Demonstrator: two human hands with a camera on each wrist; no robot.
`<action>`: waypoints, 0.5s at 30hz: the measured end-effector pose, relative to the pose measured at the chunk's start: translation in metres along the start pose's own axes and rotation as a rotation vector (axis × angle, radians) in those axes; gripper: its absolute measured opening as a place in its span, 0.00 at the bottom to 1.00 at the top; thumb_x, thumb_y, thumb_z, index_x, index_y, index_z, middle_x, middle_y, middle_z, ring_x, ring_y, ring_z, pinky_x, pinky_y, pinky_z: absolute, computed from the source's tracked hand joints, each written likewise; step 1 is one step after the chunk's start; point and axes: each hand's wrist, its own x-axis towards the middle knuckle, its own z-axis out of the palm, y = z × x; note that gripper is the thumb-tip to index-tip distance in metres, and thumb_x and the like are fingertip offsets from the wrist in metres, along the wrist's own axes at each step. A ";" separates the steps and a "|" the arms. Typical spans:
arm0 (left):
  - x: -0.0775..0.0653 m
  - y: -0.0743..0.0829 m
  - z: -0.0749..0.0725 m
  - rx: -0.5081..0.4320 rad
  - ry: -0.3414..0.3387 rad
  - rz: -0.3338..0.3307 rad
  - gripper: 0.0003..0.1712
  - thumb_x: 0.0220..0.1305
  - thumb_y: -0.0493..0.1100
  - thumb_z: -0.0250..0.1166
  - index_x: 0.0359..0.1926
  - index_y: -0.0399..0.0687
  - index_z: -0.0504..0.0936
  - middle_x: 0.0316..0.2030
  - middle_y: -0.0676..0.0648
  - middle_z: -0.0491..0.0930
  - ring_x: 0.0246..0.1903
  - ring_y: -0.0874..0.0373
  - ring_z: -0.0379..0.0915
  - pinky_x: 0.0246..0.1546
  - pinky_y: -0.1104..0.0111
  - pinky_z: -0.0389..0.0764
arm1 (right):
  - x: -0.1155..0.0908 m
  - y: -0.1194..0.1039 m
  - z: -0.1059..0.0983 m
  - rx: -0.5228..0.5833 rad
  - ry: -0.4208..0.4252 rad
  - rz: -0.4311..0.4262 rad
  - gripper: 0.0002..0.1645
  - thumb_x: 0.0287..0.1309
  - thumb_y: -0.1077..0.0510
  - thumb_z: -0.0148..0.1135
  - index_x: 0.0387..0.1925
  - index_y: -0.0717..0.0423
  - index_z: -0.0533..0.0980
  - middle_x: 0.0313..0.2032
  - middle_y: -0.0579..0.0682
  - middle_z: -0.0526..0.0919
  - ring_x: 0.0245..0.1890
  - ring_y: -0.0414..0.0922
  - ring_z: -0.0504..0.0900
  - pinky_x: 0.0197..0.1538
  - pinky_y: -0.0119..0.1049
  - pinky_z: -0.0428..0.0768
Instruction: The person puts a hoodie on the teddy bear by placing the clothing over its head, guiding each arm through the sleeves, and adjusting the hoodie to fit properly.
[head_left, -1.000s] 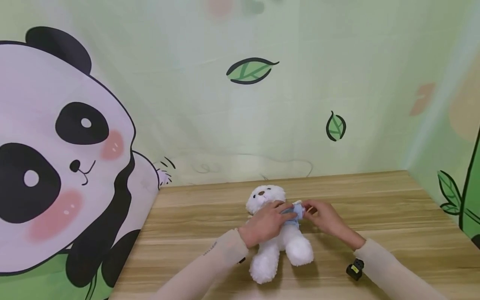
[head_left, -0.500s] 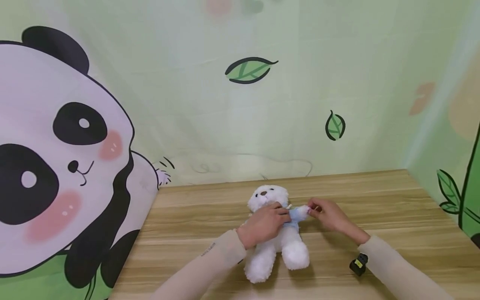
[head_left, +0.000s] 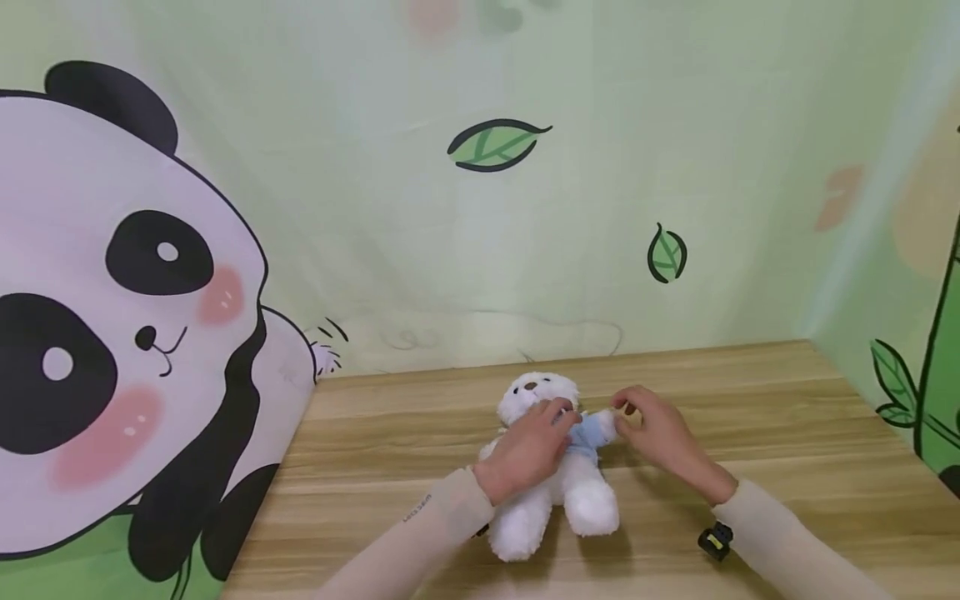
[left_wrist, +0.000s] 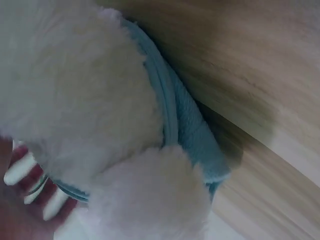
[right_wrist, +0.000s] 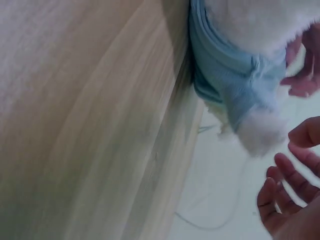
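A fluffy white teddy bear (head_left: 591,504) in a light blue shirt (head_left: 585,433) lies face up on the wooden table, feet toward me. My left hand (head_left: 525,450) lies over its chest, fingers loosely bent and hiding much of the shirt. Spread fingers with gaps between them show beside the fur in the left wrist view. Beside the bear's outstretched paw (right_wrist: 261,132) is my right hand (head_left: 660,433). In the right wrist view its fingers are loosely curved, thumb and fingertips right by the paw with nothing between them.
The wooden table (head_left: 390,433) runs back to a pale green backdrop (head_left: 375,167) with a printed panda (head_left: 217,167) at left and leaves. A black wrist camera (head_left: 716,542) hangs at the right sleeve.
My right hand drew the bear's arm out to the right from the blue sleeve, then loosened from the paw. My left hand stayed over the chest, its fingers lifting slightly.
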 end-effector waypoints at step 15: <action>-0.036 -0.024 -0.008 -0.391 0.064 -0.351 0.08 0.72 0.45 0.55 0.43 0.48 0.79 0.41 0.50 0.77 0.43 0.56 0.72 0.43 0.66 0.76 | 0.001 -0.012 0.014 -0.306 -0.001 -0.423 0.04 0.58 0.52 0.68 0.33 0.45 0.84 0.38 0.46 0.83 0.43 0.46 0.78 0.45 0.46 0.76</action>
